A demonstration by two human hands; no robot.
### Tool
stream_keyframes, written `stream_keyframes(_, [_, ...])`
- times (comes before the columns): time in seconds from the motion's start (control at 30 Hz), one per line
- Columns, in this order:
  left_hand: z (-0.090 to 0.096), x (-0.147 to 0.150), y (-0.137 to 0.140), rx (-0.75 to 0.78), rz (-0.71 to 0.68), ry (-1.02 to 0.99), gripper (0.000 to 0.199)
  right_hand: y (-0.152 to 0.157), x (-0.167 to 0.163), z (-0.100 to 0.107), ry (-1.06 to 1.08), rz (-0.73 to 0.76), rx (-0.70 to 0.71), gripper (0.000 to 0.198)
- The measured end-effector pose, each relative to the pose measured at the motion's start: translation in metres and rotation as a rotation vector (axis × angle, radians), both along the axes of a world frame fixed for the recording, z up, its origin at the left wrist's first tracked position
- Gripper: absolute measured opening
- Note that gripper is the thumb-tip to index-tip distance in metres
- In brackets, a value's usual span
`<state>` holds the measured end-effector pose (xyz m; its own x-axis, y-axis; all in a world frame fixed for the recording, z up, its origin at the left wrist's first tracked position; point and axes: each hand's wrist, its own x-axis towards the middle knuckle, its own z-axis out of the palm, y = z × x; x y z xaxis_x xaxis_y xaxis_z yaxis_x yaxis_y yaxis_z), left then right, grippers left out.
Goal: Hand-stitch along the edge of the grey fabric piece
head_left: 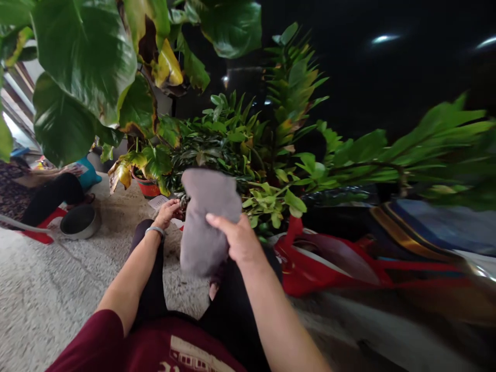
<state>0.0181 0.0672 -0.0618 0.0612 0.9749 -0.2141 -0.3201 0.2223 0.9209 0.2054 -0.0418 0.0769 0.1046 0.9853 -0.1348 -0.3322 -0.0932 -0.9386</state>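
Observation:
My right hand (244, 240) holds up a flat grey piece of cloth (207, 232) with wavy sides. The thumb lies across its face, and the other fingers are behind it. To the left, my left hand (167, 213) has its fingers pinched together beside dark leaves; what they hold, if anything, I cannot make out. A bracelet circles that wrist. White printed paper (158, 201) lies close by that hand. The grey cloth covers part of the plants and the ground between my knees.
Leafy plants (228, 129) crowd the front, with a red pot (146, 186) at left. A red bag (329, 266) stands on the right. Farther left, a person (42, 191) sits near a round grey pot (79, 222) on the concrete floor (58, 294).

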Motion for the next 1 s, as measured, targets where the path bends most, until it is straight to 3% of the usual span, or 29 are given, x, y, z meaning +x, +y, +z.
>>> stream_keyframes(0.1, [0.000,0.001,0.000,0.011,-0.030,0.003,0.040,0.058,0.011,0.023,0.054,-0.283,0.148,0.039])
stream_keyframes(0.2, [0.001,0.000,-0.001,0.025,-0.043,0.002,0.042,0.090,0.010,0.010,0.122,-0.332,0.075,0.038])
stream_keyframes(0.27, [0.000,-0.003,0.000,0.024,-0.044,0.002,0.043,0.078,0.003,-0.015,0.145,-0.305,-0.046,0.037])
stream_keyframes(0.37, [-0.002,-0.006,0.003,0.004,-0.041,0.013,0.045,0.026,-0.009,-0.049,0.154,-0.279,-0.205,0.034])
stream_keyframes(0.43, [-0.003,-0.006,0.005,0.000,-0.041,0.016,0.045,-0.009,-0.014,-0.057,0.146,-0.177,-0.257,0.035])
stream_keyframes(0.5, [-0.004,-0.005,0.006,0.007,-0.044,0.017,0.045,-0.024,-0.013,-0.048,0.139,-0.091,-0.225,0.038])
stream_keyframes(0.57, [-0.004,-0.003,0.006,0.012,-0.048,0.019,0.044,-0.013,-0.007,-0.028,0.127,-0.144,-0.116,0.039])
stream_keyframes(0.67, [-0.003,-0.001,0.003,0.010,-0.054,0.020,0.042,0.031,0.004,0.000,0.139,-0.419,0.066,0.040])
stream_keyframes(0.73, [-0.003,-0.001,0.003,0.002,-0.056,0.023,0.043,0.056,0.008,0.004,0.182,-0.531,0.082,0.038])
stream_keyframes(0.83, [-0.003,-0.003,0.004,-0.002,-0.053,0.026,0.045,0.055,0.002,-0.020,0.225,-0.479,-0.069,0.033])
stream_keyframes(0.93, [-0.004,-0.005,0.006,0.001,-0.056,0.031,0.044,0.016,-0.010,-0.055,0.263,-0.290,-0.277,0.026])
stream_keyframes(1.0, [-0.004,-0.005,0.006,0.003,-0.061,0.038,0.044,-0.009,-0.015,-0.063,0.322,-0.175,-0.399,0.022])
